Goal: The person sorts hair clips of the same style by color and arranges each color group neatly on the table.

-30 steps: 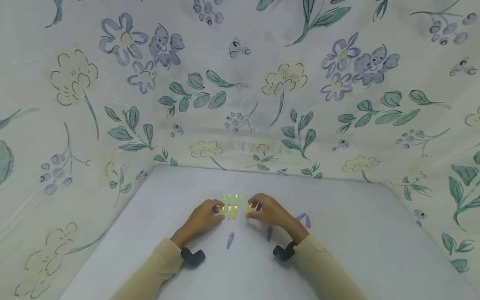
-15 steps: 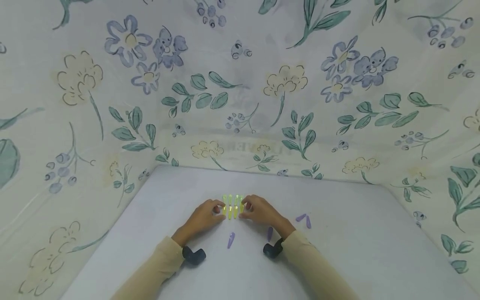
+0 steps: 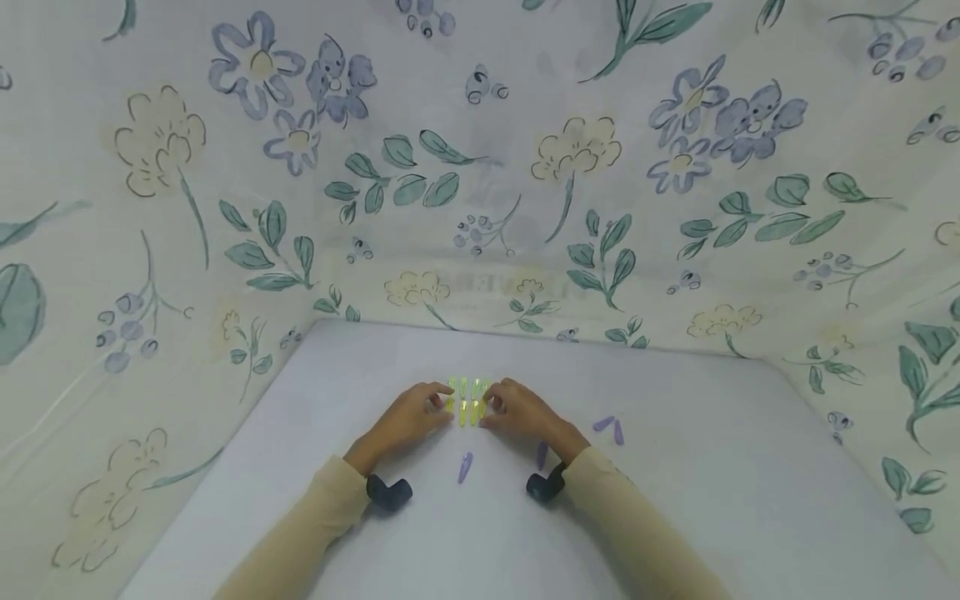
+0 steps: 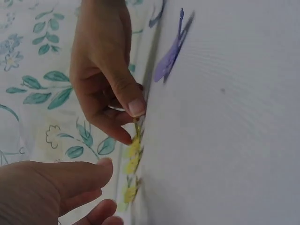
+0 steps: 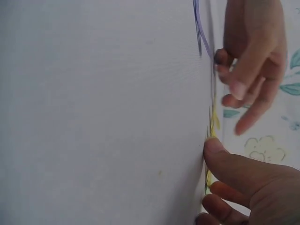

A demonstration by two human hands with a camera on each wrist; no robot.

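Several yellow snap hair clips (image 3: pixel 463 412) lie side by side in a row on the white table, with a row of green hair clips (image 3: pixel 463 388) just behind them. My right hand (image 3: pixel 527 419) pinches the rightmost yellow hair clip (image 3: pixel 482 407) between thumb and fingers, which partly hide it. At the row's left end is my left hand (image 3: pixel 408 417), thumb and fingers apart beside the leftmost yellow clip. The left wrist view shows a gap between the left fingers and the yellow clips (image 4: pixel 132 164). Nearer to me lies a single purple hair clip (image 3: pixel 466 467).
One purple clip (image 3: pixel 542 455) lies beside my right wrist. Two more purple clips (image 3: pixel 618 432) lie farther right on the table (image 3: pixel 712 492). A floral cloth (image 3: pixel 480 192) rises behind the table and along both sides. Each wrist wears a dark camera (image 3: pixel 390 493).
My right hand has moved left, bringing the yellow hair clip up to the right end of the yellow row. The left hand has stayed at the row's left end.
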